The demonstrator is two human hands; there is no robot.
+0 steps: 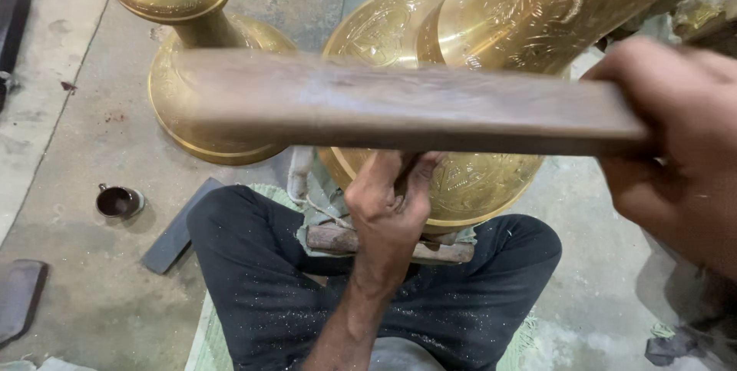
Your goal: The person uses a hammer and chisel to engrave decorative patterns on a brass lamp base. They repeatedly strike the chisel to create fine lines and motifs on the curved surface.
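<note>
My right hand (675, 148) grips one end of a long flat wooden bat (399, 110), held level across the view. Below it, my left hand (388, 198) is closed around a small tool pressed against the rim of a large engraved brass piece (491, 25) that lies tilted over my lap. The tool's tip is hidden by my fingers. A wooden block (330, 239) sits on a cloth between my crossed legs, under the brass rim.
A second brass stand (192, 2) stands upright at the upper left on the concrete floor. A small dark cup (117, 202) and a flat dark slab (175, 229) lie left of my knee. Another dark slab (19, 294) lies at the left edge.
</note>
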